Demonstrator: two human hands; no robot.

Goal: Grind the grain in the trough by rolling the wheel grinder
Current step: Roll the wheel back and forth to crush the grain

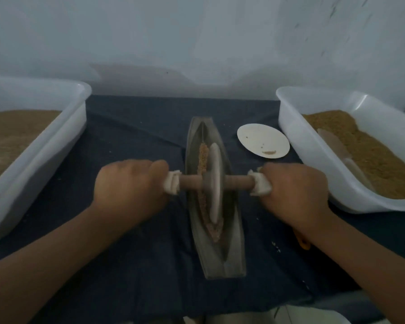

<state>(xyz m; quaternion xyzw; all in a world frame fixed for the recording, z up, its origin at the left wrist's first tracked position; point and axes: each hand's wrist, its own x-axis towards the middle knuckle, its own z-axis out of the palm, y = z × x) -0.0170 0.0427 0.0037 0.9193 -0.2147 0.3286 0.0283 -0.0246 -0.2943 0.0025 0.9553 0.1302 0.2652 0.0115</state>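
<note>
Fingers (158,170) of the left hand (129,185) curled tight and pressed together round the white cloth wrap (172,183) at the left end of the wooden axle (189,182), back of the hand turned up. Same grip on the other side: fingers (270,171) of the right hand (295,190) closed round the second wrap (260,184) at the right end, fingertips hidden under the palm.

Between both hands, the wheel grinder (214,183) upright on its edge, standing in the groove of the trough (218,242), about at the middle of its length. Just left of the disc, along the groove, a narrow strip of grain (203,157), yellow and whole at the far part, darker and finer at the near part. Trough grey, long and boat-shaped, lying lengthwise away from the person on a dark blue cloth (138,127), with a few loose grains scattered around.

Right of the far end of the trough, near but not touching, a round white plate (263,140) with some crumbs. Further out, a left tub (56,146) and a right tub (313,146), white plastic, both holding brown grain. In the right tub a pale flat tool (337,146), partly buried. Under the right forearm, something orange (302,242), mostly hidden.
</note>
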